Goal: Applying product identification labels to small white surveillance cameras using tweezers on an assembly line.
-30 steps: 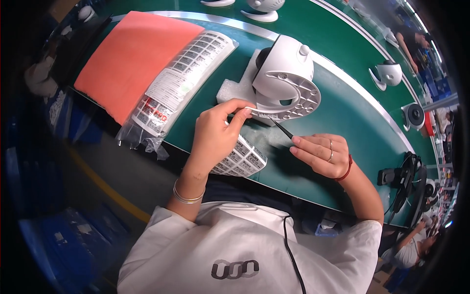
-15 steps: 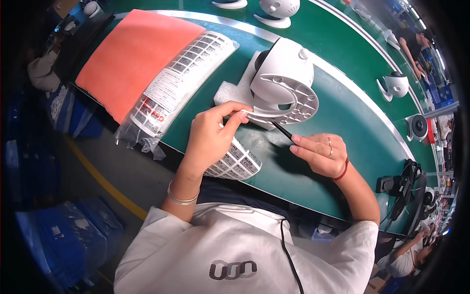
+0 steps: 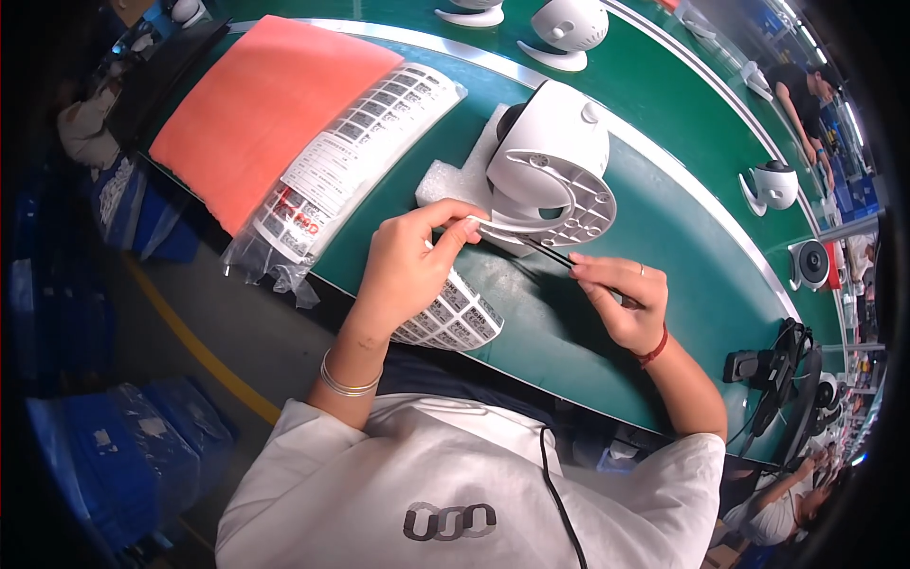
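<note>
My left hand (image 3: 409, 261) is closed, thumb and forefinger pinching the upper edge of a curled sheet of printed labels (image 3: 461, 318). The sheet hangs below the palm, partly covered by it. Black tweezers (image 3: 554, 254) are gripped in my right hand (image 3: 626, 296), their tips pointing left towards the pinched edge; whether they touch it I cannot tell. Just beyond the hands, a white rounded camera-like device (image 3: 555, 128) lies tipped over, its ribbed base (image 3: 592, 211) facing me. White foam (image 3: 453, 182) supports it.
An orange-pink sheet (image 3: 270, 100) and a plastic bag of label sheets (image 3: 365, 142) lie on the left of the green table. Several similar white devices (image 3: 569, 24) stand on a green conveyor (image 3: 664, 71) behind. Black cabled equipment (image 3: 782, 370) sits at right. Other people work farther off.
My right hand has turned slightly, and the tweezers' two arms now show apart. My left hand keeps its pinch. Devices on the conveyor have shifted right.
</note>
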`<state>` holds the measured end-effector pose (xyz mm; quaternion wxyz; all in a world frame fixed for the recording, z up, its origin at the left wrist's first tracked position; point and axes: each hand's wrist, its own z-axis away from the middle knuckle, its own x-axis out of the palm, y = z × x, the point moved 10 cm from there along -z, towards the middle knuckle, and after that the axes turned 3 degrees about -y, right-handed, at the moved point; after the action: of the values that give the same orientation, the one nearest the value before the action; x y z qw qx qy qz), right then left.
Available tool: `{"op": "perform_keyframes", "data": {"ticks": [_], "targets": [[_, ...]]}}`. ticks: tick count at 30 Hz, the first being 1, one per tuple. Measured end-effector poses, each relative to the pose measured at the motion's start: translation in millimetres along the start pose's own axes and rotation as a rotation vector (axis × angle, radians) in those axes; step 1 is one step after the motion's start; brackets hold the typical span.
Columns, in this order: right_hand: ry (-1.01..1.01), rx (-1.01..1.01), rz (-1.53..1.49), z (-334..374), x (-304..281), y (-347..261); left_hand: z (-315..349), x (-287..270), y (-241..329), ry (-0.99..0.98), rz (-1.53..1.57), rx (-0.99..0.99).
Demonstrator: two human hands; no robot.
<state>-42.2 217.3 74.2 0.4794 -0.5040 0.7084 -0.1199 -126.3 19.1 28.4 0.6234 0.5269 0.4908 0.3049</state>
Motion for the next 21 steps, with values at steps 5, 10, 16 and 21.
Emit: {"op": "perform_keyframes", "data": {"ticks": [5,10,16,21], "targets": [[0.071,0.356,-0.277,9,1,23,-1,2,2,-0.012,-0.027,-0.012],[0.131,0.587,-0.456,22,5,38,2,-1,3,0.013,-0.034,-0.04],[0.089,-0.188,0.422,10,11,-56,3,1,10,0.033,-0.069,0.051],[0.168,-0.221,0.544,16,25,-64,9,13,17,0.002,-0.042,0.102]]}}
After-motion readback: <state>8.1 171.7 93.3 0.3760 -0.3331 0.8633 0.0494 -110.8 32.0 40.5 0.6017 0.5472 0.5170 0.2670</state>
